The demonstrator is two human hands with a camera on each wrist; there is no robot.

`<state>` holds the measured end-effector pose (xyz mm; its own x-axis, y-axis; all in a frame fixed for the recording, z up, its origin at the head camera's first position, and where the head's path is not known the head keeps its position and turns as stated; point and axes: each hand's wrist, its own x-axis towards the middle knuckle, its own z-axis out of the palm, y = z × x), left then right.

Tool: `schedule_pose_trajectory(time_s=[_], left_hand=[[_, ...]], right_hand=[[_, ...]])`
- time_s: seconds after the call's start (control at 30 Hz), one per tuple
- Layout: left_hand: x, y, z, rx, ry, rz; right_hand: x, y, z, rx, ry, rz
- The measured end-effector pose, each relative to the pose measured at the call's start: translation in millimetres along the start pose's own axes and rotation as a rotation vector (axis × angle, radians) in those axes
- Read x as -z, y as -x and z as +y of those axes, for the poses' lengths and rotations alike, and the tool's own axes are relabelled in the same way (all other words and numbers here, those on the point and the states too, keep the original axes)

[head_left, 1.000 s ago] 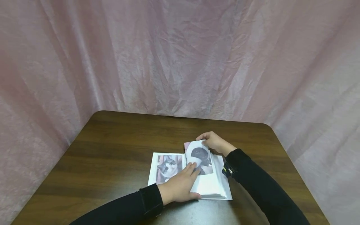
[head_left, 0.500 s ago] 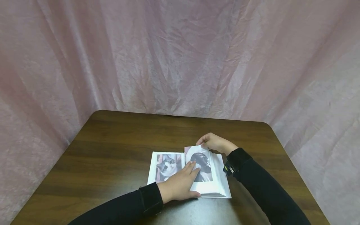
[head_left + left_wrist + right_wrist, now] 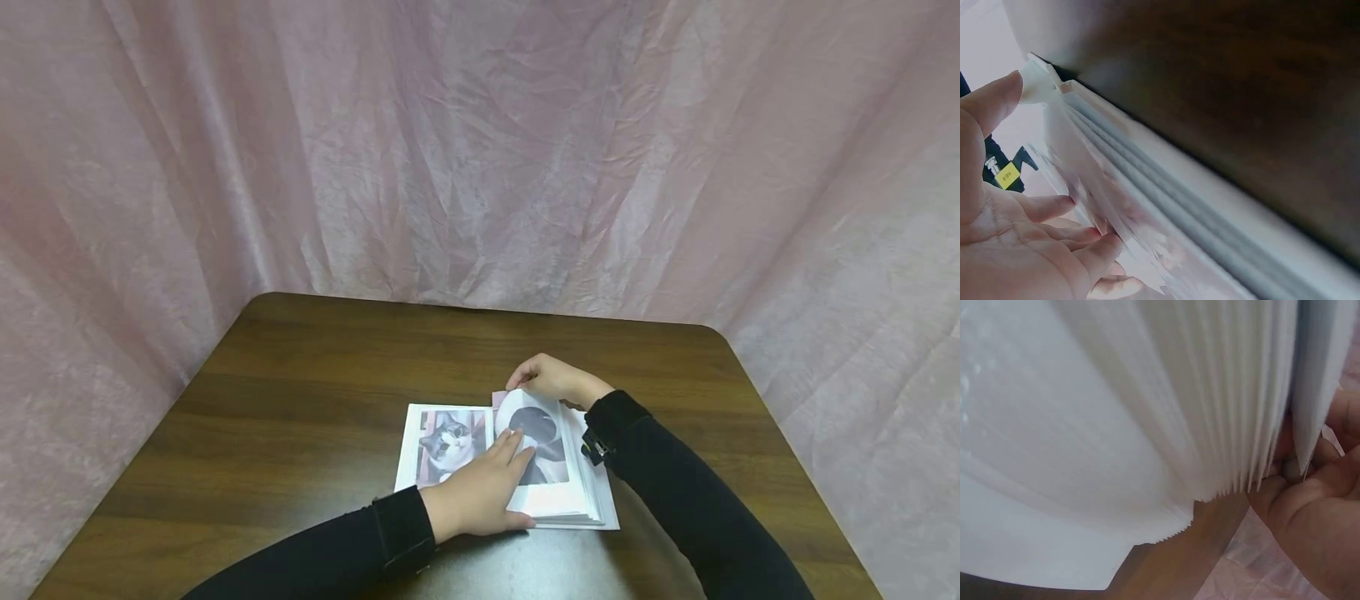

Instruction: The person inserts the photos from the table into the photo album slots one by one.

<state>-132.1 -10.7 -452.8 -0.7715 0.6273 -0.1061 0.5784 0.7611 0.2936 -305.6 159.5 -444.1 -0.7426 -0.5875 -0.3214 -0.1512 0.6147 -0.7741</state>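
A white photo album (image 3: 555, 502) lies spread on the table, a cat photo (image 3: 452, 443) in its left page. On the right page a second photo (image 3: 534, 423), grey and white, sits in a clear sleeve, its upper part bowed at the sleeve's top. My right hand (image 3: 558, 379) pinches that photo's upper edge with curled fingers. In the right wrist view the fingers (image 3: 1341, 415) close around a bent sheet beside fanned album pages (image 3: 1229, 406). My left hand (image 3: 480, 502) rests across the middle of the album with fairly straight fingers, thumb (image 3: 1000, 103) near the lower edge.
The brown wooden table (image 3: 315, 367) extends around the album. Behind it hangs a pink curtain (image 3: 465, 167). Both arms wear black sleeves (image 3: 322, 542), and a small device (image 3: 594, 447) is strapped at the right wrist.
The photo on the right page has slid down toward me, deeper into its sleeve. My right hand has moved down slightly, then left along the top edge. The left hand stays put.
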Motion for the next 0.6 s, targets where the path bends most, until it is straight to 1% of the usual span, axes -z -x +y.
schedule_pose_trajectory(time_s=[0.27,0.6], left_hand=[[2.4,1.3,2.2,-0.009,-0.003,0.02],[0.4,-2.3,1.6,-0.017,0.001,0.006]], right_hand=[[0.1,4,-3,0.029,0.052,-0.074],[2.4,12,-3,0.062,0.095,-0.09]])
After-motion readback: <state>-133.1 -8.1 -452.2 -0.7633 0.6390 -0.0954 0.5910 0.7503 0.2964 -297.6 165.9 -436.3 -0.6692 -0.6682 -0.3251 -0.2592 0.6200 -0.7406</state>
